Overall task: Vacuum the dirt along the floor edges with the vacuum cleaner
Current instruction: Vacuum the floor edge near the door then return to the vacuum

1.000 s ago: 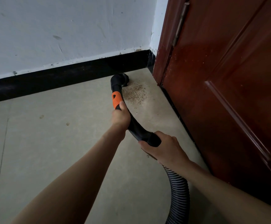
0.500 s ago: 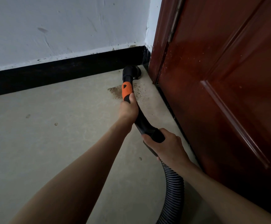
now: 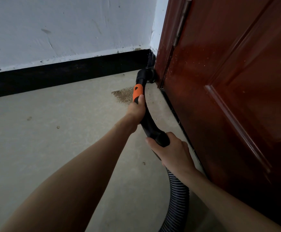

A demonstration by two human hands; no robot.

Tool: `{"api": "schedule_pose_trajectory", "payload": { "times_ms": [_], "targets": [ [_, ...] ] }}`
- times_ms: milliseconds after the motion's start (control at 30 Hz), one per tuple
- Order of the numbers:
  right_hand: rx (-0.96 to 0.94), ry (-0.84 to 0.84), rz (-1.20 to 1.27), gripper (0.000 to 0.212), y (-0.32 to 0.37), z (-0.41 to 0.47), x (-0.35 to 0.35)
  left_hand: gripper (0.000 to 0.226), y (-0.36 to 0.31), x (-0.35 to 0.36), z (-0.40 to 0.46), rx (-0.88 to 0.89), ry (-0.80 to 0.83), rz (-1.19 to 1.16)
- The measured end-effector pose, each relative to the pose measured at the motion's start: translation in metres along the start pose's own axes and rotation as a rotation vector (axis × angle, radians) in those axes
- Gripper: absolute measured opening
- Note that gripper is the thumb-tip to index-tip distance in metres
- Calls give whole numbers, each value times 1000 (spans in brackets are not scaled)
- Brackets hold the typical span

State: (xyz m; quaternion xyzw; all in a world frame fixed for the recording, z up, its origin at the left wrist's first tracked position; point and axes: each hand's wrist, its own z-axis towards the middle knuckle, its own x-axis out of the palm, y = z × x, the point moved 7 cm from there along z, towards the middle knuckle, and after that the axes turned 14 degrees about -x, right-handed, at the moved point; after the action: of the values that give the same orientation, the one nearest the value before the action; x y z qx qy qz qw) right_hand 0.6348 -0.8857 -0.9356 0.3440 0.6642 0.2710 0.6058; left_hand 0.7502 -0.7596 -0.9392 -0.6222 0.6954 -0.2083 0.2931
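Nozzle (image 3: 146, 75) is sitting right in the corner by the door (image 3: 228, 97), left hand (image 3: 136, 109) gripping the wand (image 3: 149, 122), right hand (image 3: 171, 152) clutching it near the hose (image 3: 178, 198). Dirt (image 3: 123, 96) is lying just left, so I'm guessing it's sweeping back next.

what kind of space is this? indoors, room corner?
Likely an indoor room corner by a doorway: a white plastered wall with a black skirting meets a reddish wooden door on a bare grey floor. Which room, I can't tell.
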Motion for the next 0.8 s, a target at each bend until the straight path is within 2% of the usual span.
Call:
{"api": "schedule_pose_trajectory", "payload": {
  "times_ms": [67,300,433,567,700,800],
  "targets": [
    [-10,16,-19,52,6,-2,1,52,2,-6,-3,-15,-7,-16],
    [-113,95,-32,47,41,-8,11,35,6,-53,-17,-15,-115,-130],
    [-182,177,-51,52,68,-18,27,41,34,-90,-27,-101,-207,-270],
    [-221,246,-98,55,81,-34,44,41,61,-116,-40,-138,-275,-283],
    [-217,257,-107,58,85,-44,49,43,73,-125,-51,-165,-275,-278],
    [-201,247,-129,55,82,-51,45,56,76,-118,-56,-200,-258,-254]
  ]
}}
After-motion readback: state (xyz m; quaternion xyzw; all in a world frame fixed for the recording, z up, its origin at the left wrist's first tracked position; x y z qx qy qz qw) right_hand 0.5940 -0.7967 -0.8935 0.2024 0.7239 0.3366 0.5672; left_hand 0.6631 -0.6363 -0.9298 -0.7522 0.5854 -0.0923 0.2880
